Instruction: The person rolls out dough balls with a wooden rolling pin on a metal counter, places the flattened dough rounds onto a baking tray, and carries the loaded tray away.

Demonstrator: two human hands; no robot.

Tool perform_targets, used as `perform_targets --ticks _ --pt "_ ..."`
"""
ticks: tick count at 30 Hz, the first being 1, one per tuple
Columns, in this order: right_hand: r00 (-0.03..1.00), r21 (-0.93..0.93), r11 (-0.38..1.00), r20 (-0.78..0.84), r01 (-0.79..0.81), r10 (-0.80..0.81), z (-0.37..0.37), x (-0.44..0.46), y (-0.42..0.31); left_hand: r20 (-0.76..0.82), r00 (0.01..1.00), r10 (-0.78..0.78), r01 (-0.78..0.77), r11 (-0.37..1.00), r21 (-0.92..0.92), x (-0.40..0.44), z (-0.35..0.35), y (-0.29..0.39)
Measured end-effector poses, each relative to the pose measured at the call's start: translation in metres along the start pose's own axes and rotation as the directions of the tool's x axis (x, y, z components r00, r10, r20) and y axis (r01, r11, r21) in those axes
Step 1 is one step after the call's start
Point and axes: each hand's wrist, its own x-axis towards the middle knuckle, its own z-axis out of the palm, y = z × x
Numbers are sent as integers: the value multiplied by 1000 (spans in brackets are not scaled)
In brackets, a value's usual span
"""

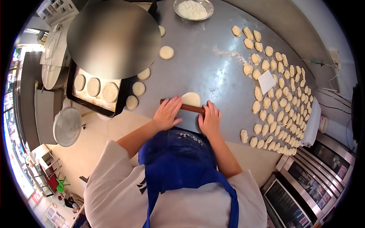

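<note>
A brown rolling pin [191,108] lies across the near edge of a flattened dough round [191,99] on the metal table [186,57]. My left hand [167,113] rests on the pin's left end, its fingers stretched over the wood. At the right end my right hand [210,118] touches the pin with fingers extended and slightly apart. Both palms are toward the table's front edge, just above the blue apron [178,152].
Dough rounds [166,53] lie left of the pin, beside a black tray [93,105] holding more rounds. Several small dough pieces [257,106] and a white scraper [267,82] are at the right. A bowl of flour [193,10] stands at the back.
</note>
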Motion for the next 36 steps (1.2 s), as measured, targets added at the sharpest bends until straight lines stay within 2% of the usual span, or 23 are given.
perform_targets --ticks 1,2,3,5,7,10,13,15,16,18,21,23,24,27,29,30,31,33,35,36 --pt "993 19 1000 118 -8 6 -7 -8 1 16 1000 20 -20 1000 3 -5 1 0" --pt "995 -30 999 102 -11 14 -4 -1 5 31 999 37 -37 999 9 -8 3 0" --pt "996 -77 997 84 -13 19 -6 21 2 77 997 -11 11 1000 -3 12 0 -5" --pt "997 -197 980 67 -12 25 -7 75 2 12 989 -147 147 989 27 60 -1 -22" --pt "999 -216 976 -33 3 -10 -3 128 11 -183 957 -227 243 968 68 104 -11 -40" --pt "995 -211 977 -77 39 -56 4 152 23 -297 928 -224 256 964 74 121 -15 -53" --pt "993 -230 967 66 109 -96 6 76 21 -7 990 -141 141 984 111 54 -12 -12" --pt "989 -66 994 124 86 -77 6 13 16 68 994 -86 88 996 -27 -3 4 13" --pt "987 -41 991 99 129 -124 5 -12 18 -25 997 -71 67 987 -146 -20 6 24" --pt "987 -117 980 31 160 -157 5 -22 16 -90 983 -158 116 926 -359 -2 13 17" --pt "998 2 1000 -52 24 -24 13 5 12 -314 938 -145 46 953 -300 76 12 5" --pt "999 17 1000 -50 11 -11 14 24 15 13 983 -183 178 936 -304 112 6 -2" --pt "999 27 1000 -38 -1 2 14 26 15 190 961 -200 250 923 -294 121 4 -4" --pt "1000 -20 1000 -15 23 -23 5 7 18 521 818 -243 358 924 -132 145 -13 -11" --pt "998 -64 996 13 66 -65 -5 -13 22 291 954 -66 154 943 -294 131 2 -17" --pt "996 -83 993 26 87 -85 -9 -22 23 159 987 19 38 937 -346 118 7 -19" --pt "995 -89 991 24 102 -100 -11 -28 25 -109 994 26 -80 847 -525 99 6 -13" --pt "992 -98 987 16 124 -123 -11 -35 29 26 982 -189 125 537 -834 74 -7 -11" --pt "995 -101 990 14 98 -97 -9 -33 30 198 911 -362 262 136 -956 56 -31 -24" --pt "996 -99 991 22 92 -91 -8 -30 27 207 874 -439 225 -11 -974 50 -29 -47"
